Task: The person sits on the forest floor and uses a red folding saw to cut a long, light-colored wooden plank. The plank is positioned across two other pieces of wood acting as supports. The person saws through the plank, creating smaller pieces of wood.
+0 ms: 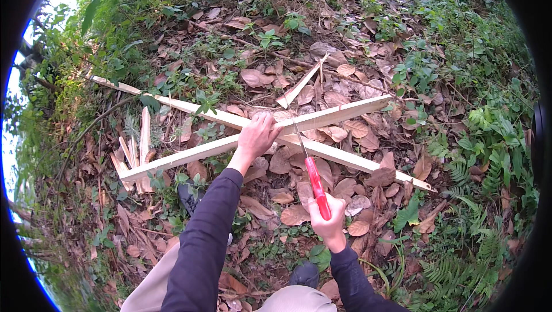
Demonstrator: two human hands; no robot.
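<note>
Two long pale wooden strips cross in an X on the leaf-covered ground. The upper strip point(345, 112) runs from lower left to upper right, resting over the lower strip point(368, 165). My left hand point(257, 138) is closed over the upper strip close to the crossing, fingers on its far side. In my right hand point(328, 220) is a hand saw with a red handle point(316, 183). Its narrow blade reaches up to the upper strip, just right of my left hand, and meets the wood there. Fine detail of the blade's teeth is too small to see.
Several short split wood pieces point(145, 131) stand and lie by the upper strip's left end. A pointed offcut point(303, 85) lies beyond the crossing. Brown dry leaves point(294, 215), ferns point(460, 272) and low green plants surround the work. My shoes point(305, 274) are close below.
</note>
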